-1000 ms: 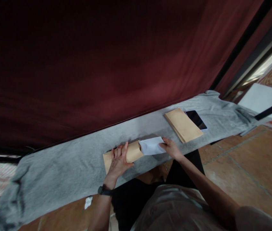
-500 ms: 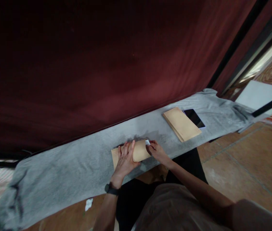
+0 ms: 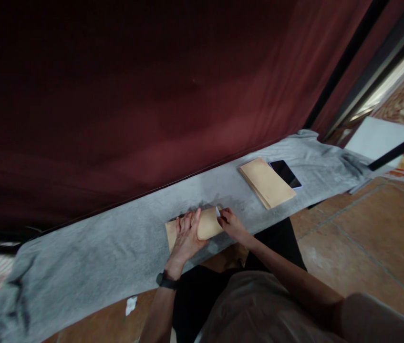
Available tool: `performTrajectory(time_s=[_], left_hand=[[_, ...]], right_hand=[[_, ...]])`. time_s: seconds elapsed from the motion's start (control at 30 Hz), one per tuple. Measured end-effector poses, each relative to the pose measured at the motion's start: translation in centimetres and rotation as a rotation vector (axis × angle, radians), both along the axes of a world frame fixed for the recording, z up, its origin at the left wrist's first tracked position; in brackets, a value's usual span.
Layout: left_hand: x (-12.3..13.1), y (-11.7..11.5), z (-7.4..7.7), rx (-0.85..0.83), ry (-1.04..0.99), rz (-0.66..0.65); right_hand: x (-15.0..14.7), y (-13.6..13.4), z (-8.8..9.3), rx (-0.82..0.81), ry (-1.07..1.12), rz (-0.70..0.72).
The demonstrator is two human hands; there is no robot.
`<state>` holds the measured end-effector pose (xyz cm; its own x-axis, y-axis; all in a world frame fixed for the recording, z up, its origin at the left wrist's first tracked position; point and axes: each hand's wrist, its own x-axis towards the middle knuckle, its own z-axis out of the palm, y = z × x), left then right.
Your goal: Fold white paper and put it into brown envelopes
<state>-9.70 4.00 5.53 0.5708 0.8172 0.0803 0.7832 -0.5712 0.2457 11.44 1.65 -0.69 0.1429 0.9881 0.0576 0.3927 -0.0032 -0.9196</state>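
Observation:
My left hand (image 3: 186, 234) lies spread over a tan paper envelope (image 3: 209, 225), pressing it onto the grey cloth; the fingers cover its middle and part of its left end. At the envelope's right end, my right hand (image 3: 232, 224) has its fingers closed in a pinch on a small white piece (image 3: 218, 212), which looks like paper. The fingertips hide most of that piece. Whether it is inside the envelope or only against its edge I cannot tell.
A stack of tan envelopes (image 3: 268, 183) lies to the right, partly over a dark-screened phone (image 3: 285, 173). Grey cloth (image 3: 105, 243) covers the narrow bench along a dark red panel (image 3: 173, 109). A crumpled white scrap (image 3: 130, 305) is on the tiled floor.
The white piece shows less now, and my right fingers have shifted slightly at the envelope's end. My left hand stays in place. The whole view has moved a little.

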Motion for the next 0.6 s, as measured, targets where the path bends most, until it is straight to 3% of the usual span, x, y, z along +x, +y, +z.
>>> performTrajectory(time_s=[0.27,0.43,0.6], left_hand=[[0.0,0.2,0.6,0.023,-0.004,-0.026],[0.1,0.5,0.8,0.044,0.007,-0.063],[0.0,0.6,0.9,0.011,-0.009,-0.078]], right_hand=[[0.4,-0.9,1.2,0.102,0.170,-0.070],[0.6,-0.4,1.4,-0.015,0.301,-0.100],[1.0,0.3,1.1,-0.133,0.495,-0.019]])
